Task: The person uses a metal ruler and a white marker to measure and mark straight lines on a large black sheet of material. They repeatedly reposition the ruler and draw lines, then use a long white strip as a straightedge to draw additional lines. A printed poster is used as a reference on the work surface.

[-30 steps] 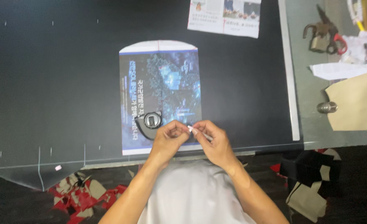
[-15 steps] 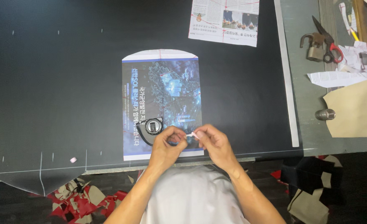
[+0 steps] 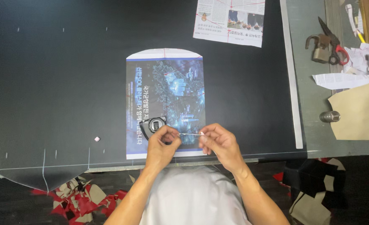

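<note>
A short run of tape blade (image 3: 190, 134) is drawn taut between two hands over a dark cutting table (image 3: 59, 83). The left hand (image 3: 161, 143) curls its fingers beside the black tape measure (image 3: 154, 125), thumb and forefinger pressed together on the blade just where it leaves the case; the right hand (image 3: 217, 141) pinches the blade's free end, knuckles up, wrist bent slightly inward. Held this way the strip hangs level just above the blue printed sheet (image 3: 165, 100), apparently so a length can be read across its lower part. Both forearms come in from the near edge and converge, elbows out. The sheet lies flat beneath and beyond the grip, its rounded top pointing away. Farther off past the right hand lie a newspaper scrap (image 3: 230, 21) and a long steel ruler (image 3: 290, 75); well outside it sit a padlock (image 3: 318, 48), red-handled scissors (image 3: 334, 39) and tan card (image 3: 357, 110).
</note>
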